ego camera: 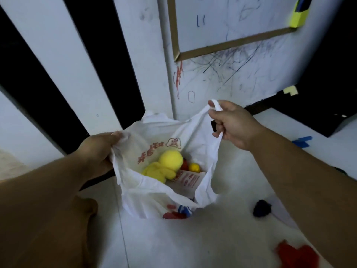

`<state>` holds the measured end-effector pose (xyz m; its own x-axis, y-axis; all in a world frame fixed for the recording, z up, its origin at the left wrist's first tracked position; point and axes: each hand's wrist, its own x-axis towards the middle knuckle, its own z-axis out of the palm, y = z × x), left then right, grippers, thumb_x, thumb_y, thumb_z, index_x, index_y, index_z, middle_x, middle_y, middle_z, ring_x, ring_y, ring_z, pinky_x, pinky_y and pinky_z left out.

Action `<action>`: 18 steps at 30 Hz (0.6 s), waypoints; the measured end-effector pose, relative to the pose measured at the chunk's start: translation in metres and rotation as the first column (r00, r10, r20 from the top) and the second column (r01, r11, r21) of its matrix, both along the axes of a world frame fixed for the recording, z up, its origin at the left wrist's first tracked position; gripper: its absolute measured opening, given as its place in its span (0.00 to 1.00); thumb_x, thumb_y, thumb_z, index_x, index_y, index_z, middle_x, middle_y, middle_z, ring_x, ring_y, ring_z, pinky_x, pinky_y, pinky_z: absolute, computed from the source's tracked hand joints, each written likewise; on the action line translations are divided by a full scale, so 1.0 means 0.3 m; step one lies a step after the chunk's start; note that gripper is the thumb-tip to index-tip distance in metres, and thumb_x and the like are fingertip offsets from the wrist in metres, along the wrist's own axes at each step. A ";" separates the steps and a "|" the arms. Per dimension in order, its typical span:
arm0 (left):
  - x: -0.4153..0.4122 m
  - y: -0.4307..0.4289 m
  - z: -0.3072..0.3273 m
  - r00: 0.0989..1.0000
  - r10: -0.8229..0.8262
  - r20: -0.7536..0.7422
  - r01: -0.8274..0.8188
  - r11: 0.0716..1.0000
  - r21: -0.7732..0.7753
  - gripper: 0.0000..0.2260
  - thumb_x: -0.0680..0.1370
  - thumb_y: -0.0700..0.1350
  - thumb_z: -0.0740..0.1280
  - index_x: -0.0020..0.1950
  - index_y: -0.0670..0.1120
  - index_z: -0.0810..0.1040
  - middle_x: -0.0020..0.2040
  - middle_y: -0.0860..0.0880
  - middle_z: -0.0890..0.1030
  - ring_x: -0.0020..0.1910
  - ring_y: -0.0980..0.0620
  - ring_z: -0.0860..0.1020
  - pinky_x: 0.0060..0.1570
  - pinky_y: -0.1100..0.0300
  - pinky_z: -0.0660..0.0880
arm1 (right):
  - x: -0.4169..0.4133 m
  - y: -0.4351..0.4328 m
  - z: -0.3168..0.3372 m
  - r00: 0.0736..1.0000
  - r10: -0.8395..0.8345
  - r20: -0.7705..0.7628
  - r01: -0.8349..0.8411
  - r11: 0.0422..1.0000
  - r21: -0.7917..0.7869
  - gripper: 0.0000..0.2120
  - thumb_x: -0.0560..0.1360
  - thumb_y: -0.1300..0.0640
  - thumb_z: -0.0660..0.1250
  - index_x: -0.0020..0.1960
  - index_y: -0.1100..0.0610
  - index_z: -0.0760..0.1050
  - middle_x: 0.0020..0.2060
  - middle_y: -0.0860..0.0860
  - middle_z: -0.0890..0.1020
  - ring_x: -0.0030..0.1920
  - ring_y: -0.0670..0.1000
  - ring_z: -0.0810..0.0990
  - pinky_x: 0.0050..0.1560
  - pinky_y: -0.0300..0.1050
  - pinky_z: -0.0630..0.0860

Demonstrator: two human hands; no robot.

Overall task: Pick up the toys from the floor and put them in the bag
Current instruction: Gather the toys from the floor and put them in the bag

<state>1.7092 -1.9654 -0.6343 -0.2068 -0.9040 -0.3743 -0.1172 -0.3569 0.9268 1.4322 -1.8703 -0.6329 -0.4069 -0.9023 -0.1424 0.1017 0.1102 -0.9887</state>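
Observation:
A white plastic bag [150,196] with red print stands open on the pale floor. My left hand [96,151] grips its left rim. My right hand [233,124] is closed on the right handle loop and holds it up. Inside the bag lie a yellow plush duck [164,165], a small yellow ball [193,167], a red toy [185,165] and a printed paper box [190,180]. On the floor to the right sit a dark blue toy [261,207] and a red toy [297,256] near the bottom edge.
A scribbled white wall with a gold-framed board [231,45] rises behind the bag. Black and white panels [63,74] stand at the left. A dark cabinet [328,93] sits at the right, with blue tape [302,141] on the floor beside it.

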 end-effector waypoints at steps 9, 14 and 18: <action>-0.430 -0.093 0.109 0.984 -0.176 0.028 0.178 0.977 -0.119 0.10 0.81 0.41 0.60 0.47 0.39 0.80 0.49 0.40 0.82 0.46 0.44 0.81 0.46 0.49 0.79 | -0.307 -0.034 0.163 0.960 -0.179 -0.213 0.186 0.982 0.012 0.20 0.76 0.59 0.64 0.66 0.46 0.70 0.36 0.49 0.70 0.31 0.48 0.67 0.37 0.45 0.73; -0.666 -0.133 0.088 0.972 -0.227 0.059 0.233 0.963 -0.133 0.04 0.73 0.40 0.71 0.44 0.40 0.80 0.52 0.38 0.81 0.48 0.43 0.79 0.58 0.43 0.75 | -0.486 0.007 0.116 0.835 -0.328 -0.441 0.345 0.938 -0.044 0.21 0.75 0.57 0.65 0.68 0.50 0.70 0.52 0.51 0.75 0.41 0.48 0.75 0.42 0.46 0.76; -0.783 -0.153 0.005 0.915 -0.311 0.257 0.355 0.923 -0.147 0.05 0.73 0.42 0.72 0.40 0.42 0.80 0.39 0.39 0.79 0.34 0.42 0.77 0.36 0.54 0.79 | -0.572 0.039 -0.001 0.763 -0.343 -0.548 0.363 0.929 -0.075 0.23 0.76 0.57 0.64 0.70 0.52 0.68 0.54 0.50 0.76 0.51 0.51 0.74 0.54 0.48 0.73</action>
